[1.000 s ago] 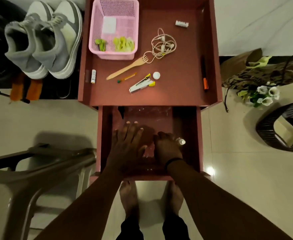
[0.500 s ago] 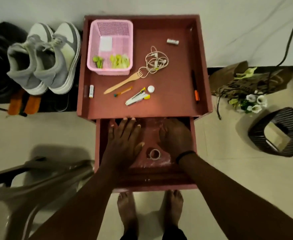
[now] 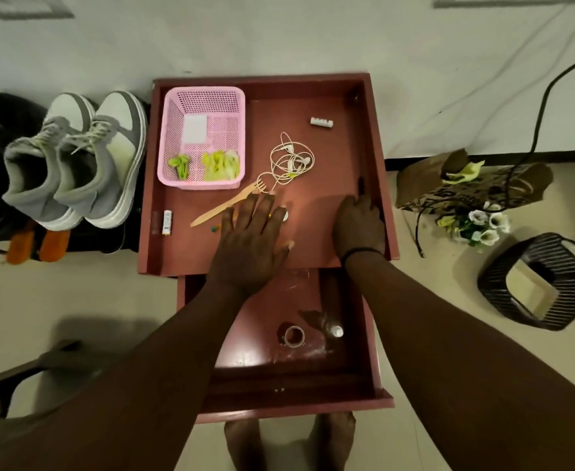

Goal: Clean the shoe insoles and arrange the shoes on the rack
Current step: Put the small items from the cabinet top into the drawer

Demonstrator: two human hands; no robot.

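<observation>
Maroon tray top [image 3: 330, 226]: we see left hand [image 3: 250, 244] flat, fingers spread; right hand [image 3: 359, 227] curled at a pen [image 3: 360, 185], grasp unclear.

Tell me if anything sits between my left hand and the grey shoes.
Yes. The left hand lies flat inside the red tray; the tray's left wall stands between it and the shoes. A fork and a battery lie along that path too.
</observation>
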